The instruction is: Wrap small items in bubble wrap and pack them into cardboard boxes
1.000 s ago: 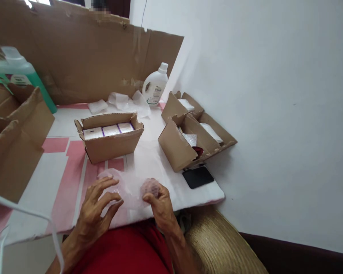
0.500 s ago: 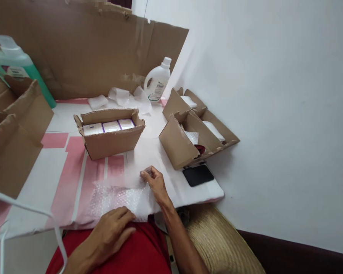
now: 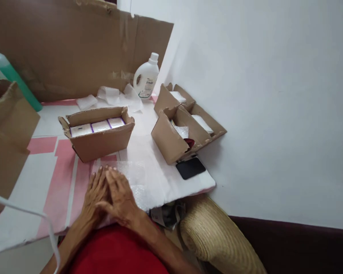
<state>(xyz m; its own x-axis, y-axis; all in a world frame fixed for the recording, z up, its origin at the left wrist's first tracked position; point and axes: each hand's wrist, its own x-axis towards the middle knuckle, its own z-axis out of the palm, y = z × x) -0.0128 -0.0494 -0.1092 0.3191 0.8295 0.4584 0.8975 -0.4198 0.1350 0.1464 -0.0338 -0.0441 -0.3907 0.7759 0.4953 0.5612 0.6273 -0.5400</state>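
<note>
A clear sheet of bubble wrap (image 3: 135,173) lies on the cloth-covered table close to me. My left hand (image 3: 96,192) rests on its left part, fingers stretched out and pointing away from me. Beside it and partly over it, my right hand (image 3: 120,196) is laid palm down with the fingers extended. Neither hand grips anything that shows. What lies directly under the palms is hidden. Just beyond the fingertips stands a narrow cardboard box (image 3: 103,142) with white, purple-edged packs (image 3: 100,126) in a row inside.
Compartmented cardboard boxes (image 3: 167,144) stand at the right, with a black phone (image 3: 191,168) in front. A white jug (image 3: 147,78) and crumpled white wrap (image 3: 110,96) are at the back. Left are a cardboard box (image 3: 10,133), a green bottle (image 3: 17,82) and a white cable (image 3: 25,209).
My right hand has let go of the bubble wrap's edge and moved left, beside my left hand. My left hand has moved forward onto the wrap. The view has shifted slightly right.
</note>
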